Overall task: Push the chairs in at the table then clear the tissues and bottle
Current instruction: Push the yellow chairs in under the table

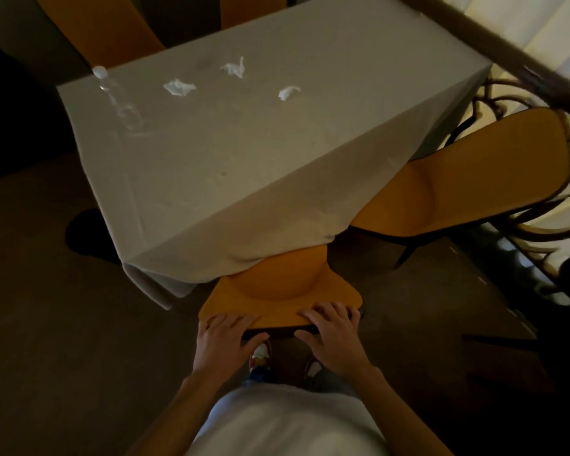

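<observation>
At the near edge of the table, the top of the yellow chair is held by the left hand and the right hand, fingers curled over it, and its seat is pointed straight away under the cloth.

The one head-worn camera is looking steeply down from above the bench, facing across it from its near corner, sitting close over the nearest chair, the wide lens bending the edges.
</observation>
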Action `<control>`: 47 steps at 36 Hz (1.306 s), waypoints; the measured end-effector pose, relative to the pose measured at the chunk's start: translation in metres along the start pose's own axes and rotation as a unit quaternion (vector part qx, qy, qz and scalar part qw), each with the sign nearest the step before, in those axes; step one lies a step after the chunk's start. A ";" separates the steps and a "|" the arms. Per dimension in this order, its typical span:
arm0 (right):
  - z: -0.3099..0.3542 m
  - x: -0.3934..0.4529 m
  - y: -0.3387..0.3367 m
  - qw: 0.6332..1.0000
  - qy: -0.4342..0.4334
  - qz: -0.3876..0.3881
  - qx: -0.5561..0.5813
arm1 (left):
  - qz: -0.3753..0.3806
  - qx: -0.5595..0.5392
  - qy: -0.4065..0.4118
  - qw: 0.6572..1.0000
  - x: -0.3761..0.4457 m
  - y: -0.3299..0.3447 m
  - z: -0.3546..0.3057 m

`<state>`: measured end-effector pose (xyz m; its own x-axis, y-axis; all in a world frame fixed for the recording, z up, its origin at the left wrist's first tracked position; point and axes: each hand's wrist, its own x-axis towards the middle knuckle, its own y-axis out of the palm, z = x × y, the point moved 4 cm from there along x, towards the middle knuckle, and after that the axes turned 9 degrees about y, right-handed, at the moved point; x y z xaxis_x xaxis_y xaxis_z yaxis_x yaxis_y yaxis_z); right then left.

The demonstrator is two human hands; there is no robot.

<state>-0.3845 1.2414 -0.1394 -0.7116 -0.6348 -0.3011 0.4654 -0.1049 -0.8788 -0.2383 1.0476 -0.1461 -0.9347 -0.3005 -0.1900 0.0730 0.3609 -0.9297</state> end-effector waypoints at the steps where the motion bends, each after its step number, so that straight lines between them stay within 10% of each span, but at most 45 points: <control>1: -0.004 0.000 -0.002 1.000 -0.005 0.005 -0.004 | -0.003 0.001 -0.005 1.000 -0.001 0.001 -0.004; 47: -0.051 0.173 -0.083 0.984 -0.111 0.091 -0.103 | -0.046 -0.076 -0.105 0.990 0.128 -0.014 -0.041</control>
<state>-0.5731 1.1791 -0.1377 -0.4832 -0.7830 -0.3917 0.4418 0.1681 -0.8812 -0.3733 1.0402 -0.1442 -0.8404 -0.5104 -0.1824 -0.0785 0.4477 -0.8907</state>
